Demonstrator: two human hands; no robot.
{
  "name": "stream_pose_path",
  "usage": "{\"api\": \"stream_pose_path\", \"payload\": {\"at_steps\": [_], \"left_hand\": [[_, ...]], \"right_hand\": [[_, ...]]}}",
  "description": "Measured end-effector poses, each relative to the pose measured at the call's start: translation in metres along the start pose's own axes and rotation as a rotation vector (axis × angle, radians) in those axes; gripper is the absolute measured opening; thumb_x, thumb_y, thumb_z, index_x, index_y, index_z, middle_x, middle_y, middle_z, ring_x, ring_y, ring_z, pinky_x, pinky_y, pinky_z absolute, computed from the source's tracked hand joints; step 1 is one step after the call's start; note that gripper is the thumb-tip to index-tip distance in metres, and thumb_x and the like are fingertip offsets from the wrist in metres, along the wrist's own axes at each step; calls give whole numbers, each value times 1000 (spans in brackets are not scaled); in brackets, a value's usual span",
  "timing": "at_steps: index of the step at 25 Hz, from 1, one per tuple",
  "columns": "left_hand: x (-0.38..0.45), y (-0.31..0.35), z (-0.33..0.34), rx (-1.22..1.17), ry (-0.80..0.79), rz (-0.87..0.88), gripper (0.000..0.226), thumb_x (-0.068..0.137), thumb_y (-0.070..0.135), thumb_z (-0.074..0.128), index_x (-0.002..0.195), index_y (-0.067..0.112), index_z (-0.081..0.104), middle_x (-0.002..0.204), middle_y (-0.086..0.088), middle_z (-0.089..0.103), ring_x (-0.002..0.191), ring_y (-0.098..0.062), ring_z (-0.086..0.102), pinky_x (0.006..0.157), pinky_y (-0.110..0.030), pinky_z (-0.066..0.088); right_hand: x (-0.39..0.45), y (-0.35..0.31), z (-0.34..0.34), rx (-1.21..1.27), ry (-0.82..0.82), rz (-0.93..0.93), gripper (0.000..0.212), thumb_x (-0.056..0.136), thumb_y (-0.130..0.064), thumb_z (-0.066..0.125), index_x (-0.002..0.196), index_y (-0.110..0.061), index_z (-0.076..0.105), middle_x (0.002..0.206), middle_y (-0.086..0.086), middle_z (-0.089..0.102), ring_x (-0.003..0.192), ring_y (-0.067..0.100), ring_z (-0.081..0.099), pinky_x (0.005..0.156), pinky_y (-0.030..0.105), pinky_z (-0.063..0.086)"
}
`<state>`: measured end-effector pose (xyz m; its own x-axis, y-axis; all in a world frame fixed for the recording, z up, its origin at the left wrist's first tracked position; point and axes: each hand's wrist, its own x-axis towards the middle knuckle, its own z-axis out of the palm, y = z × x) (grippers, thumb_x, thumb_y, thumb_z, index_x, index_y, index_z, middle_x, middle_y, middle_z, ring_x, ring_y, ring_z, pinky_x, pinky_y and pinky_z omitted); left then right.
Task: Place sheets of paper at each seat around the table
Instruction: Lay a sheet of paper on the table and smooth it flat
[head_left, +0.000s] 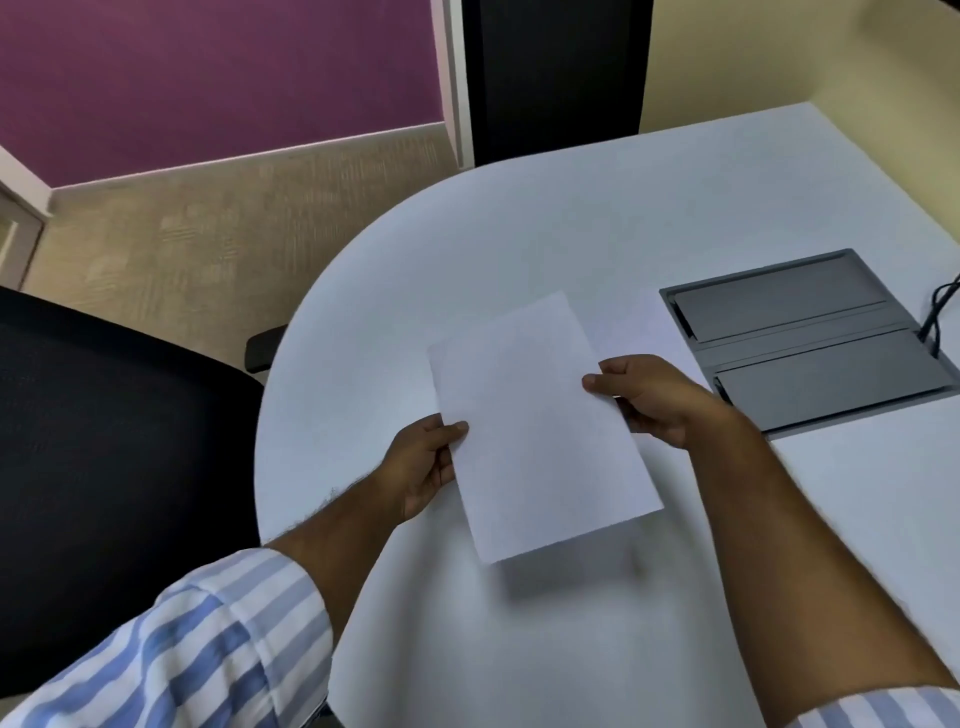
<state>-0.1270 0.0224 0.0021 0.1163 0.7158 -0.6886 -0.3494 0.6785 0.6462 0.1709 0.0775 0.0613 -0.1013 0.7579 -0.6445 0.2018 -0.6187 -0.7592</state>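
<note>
A blank white sheet of paper (535, 431) hangs a little above the rounded end of the white table (395, 291), casting a shadow below its near edge. My left hand (423, 467) pinches its left edge with the thumb on top. My right hand (654, 397) grips its right edge. Whether more than one sheet is held cannot be told.
A black mesh office chair (104, 457) stands at the table's left, its armrest (262, 348) close to the rim. A grey recessed cable box (810, 343) sits in the tabletop at right, with black cables (940, 306) running from it. Beige carpet and a purple wall lie beyond.
</note>
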Motion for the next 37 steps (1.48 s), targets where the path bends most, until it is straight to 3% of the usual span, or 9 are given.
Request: {"api": "stream_pose_path", "payload": {"at_steps": [3,6,9,14,17,24,28,33,37], "left_hand": [[-11,20,-42,153,69,82,26,100,11,65,124,2,70,111,-10,80,101,-28,77,84,-38,63],[-21,34,-76,275,221,233,11,97,13,69,104,5,74,85,1,79,83,-24,75,83,-44,63],[-28,40,-103,323,364,359,5,95,14,70,98,15,75,85,2,79,82,-21,75,77,-36,61],[-18,48,-143,378,431,372,19,94,15,69,113,15,69,82,11,76,73,-9,73,70,-27,57],[-6,58,-158,471,417,367,30,94,14,68,123,19,64,96,5,77,85,-13,74,78,-30,59],[29,73,-183,620,245,267,70,93,7,72,153,20,38,132,-5,62,117,-25,63,91,-31,53],[29,62,-204,928,126,270,80,89,11,77,157,17,36,155,-3,44,142,-22,45,118,-37,39],[16,28,-222,1337,-8,375,72,92,25,71,156,20,38,169,1,25,156,-21,22,122,-27,21],[8,3,-220,1386,110,375,81,92,46,69,160,22,33,173,3,17,159,-17,13,128,-39,21]], "right_hand": [[-1,7,57,-260,297,-232,23,83,-31,80,88,-9,74,75,11,71,71,18,65,75,47,61],[-12,13,125,-370,526,-364,40,88,-28,77,126,-21,72,84,-8,68,81,14,66,79,30,51],[-16,23,184,-290,557,-372,59,90,-20,73,145,-30,54,105,-7,68,86,17,68,76,27,49],[-5,38,248,-163,668,-367,35,91,-7,68,120,-25,59,105,-4,68,87,23,69,71,23,47],[4,48,269,-293,729,-397,19,92,-5,66,105,-18,71,103,-7,69,94,21,70,77,17,46],[28,84,305,-448,633,-289,48,93,-10,67,140,-12,62,140,4,59,115,25,65,103,39,54],[35,101,319,-409,597,-210,58,91,-5,67,147,-10,55,143,8,54,109,27,66,103,38,52],[34,102,329,-303,649,-134,62,90,-3,71,149,-6,52,140,12,53,88,18,57,93,24,41],[31,104,340,-50,725,-60,64,89,-5,75,150,-7,52,135,12,58,114,25,62,101,26,40]]}}
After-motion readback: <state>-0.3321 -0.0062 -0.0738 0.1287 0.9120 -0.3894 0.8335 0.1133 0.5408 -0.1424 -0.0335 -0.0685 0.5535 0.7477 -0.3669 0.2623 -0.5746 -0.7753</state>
